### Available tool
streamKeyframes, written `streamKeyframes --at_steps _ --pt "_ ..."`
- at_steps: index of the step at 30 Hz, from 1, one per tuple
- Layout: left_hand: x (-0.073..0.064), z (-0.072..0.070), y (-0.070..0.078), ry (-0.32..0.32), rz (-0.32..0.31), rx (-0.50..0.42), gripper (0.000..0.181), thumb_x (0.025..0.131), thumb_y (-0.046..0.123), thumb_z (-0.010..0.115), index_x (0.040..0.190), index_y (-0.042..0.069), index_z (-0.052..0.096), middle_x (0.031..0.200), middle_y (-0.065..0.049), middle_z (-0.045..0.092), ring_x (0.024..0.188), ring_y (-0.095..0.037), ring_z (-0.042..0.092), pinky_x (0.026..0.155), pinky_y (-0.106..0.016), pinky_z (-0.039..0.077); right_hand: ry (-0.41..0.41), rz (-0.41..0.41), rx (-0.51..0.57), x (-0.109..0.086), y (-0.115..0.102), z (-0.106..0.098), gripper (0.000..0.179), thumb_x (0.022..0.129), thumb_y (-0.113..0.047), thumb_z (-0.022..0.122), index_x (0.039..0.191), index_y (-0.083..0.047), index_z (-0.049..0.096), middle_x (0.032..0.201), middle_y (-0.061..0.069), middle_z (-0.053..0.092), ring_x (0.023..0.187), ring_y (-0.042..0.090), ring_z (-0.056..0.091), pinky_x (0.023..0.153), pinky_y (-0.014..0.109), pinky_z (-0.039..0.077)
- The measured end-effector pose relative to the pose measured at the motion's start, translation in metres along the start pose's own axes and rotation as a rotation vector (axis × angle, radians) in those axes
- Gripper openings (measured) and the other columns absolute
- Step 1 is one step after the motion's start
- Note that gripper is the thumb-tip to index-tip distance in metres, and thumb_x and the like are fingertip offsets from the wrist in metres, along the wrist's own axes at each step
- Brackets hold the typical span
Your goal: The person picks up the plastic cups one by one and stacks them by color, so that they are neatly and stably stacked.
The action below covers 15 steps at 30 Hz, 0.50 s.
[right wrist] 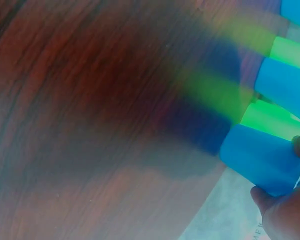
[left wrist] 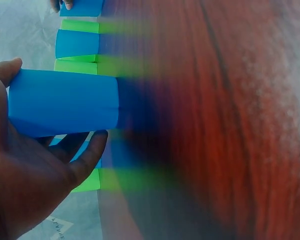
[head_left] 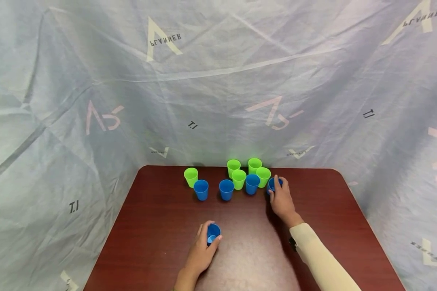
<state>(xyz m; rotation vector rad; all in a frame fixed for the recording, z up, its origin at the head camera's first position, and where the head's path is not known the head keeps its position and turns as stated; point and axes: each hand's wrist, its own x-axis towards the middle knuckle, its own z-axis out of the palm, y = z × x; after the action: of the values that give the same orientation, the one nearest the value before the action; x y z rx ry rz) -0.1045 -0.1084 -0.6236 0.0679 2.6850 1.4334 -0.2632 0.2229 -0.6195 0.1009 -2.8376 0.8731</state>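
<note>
Near the middle of the table, my left hand (head_left: pixel 201 250) holds a blue cup (head_left: pixel 213 233) around its sides, thumb on one side and fingers on the other. In the left wrist view that blue cup (left wrist: pixel 65 102) stands upright at the table surface. Farther back on the right, my right hand (head_left: pixel 282 202) grips another blue cup (head_left: pixel 271 185) near its rim. The right wrist view has this blue cup (right wrist: pixel 260 157) between thumb and fingers, beside a green cup (right wrist: pixel 270 120). Part of its rim is hidden by the fingers in the head view.
Along the back of the brown table (head_left: pixel 160 226) stand several green cups, one at the left (head_left: pixel 191 177). Blue cups stand in front of them, including a left one (head_left: pixel 201 190), a middle one (head_left: pixel 226 190) and a right one (head_left: pixel 252 184). A grey printed sheet (head_left: pixel 211 101) hangs behind.
</note>
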Motion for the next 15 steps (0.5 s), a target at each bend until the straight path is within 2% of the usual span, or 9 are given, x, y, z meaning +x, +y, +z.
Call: streamKeyframes --at_steps 5,10,15 --pt "0.001 -0.001 -0.001 0.004 -0.008 0.001 0.060 0.105 0.052 0.060 0.155 0.023 0.043 0.154 -0.009 0.053 0.134 -0.038 0.060 0.102 -0.066 0.053 0.059 0.017 0.025 -0.001 -0.003 0.000 0.074 0.106 -0.017 0.062 0.166 0.002 0.022 0.158 0.032 0.028 0.140 0.053 0.046 0.111 0.065 0.048" --pt "0.002 -0.001 -0.001 0.012 -0.007 -0.009 0.061 0.105 0.053 0.060 0.155 0.022 0.043 0.154 -0.010 0.053 0.135 -0.038 0.059 0.103 -0.067 0.052 0.112 0.006 0.049 -0.003 -0.004 0.001 0.070 0.103 -0.015 0.066 0.161 0.005 0.031 0.152 0.033 0.032 0.133 0.054 0.051 0.111 0.066 0.047" --pt "0.001 -0.001 -0.003 0.017 0.006 -0.011 0.062 0.104 0.053 0.061 0.154 0.021 0.044 0.152 -0.011 0.054 0.133 -0.037 0.060 0.101 -0.064 0.054 0.097 0.091 0.121 -0.010 -0.005 0.002 0.069 0.103 -0.020 0.068 0.159 0.000 0.033 0.152 0.029 0.031 0.131 0.053 0.052 0.111 0.067 0.047"
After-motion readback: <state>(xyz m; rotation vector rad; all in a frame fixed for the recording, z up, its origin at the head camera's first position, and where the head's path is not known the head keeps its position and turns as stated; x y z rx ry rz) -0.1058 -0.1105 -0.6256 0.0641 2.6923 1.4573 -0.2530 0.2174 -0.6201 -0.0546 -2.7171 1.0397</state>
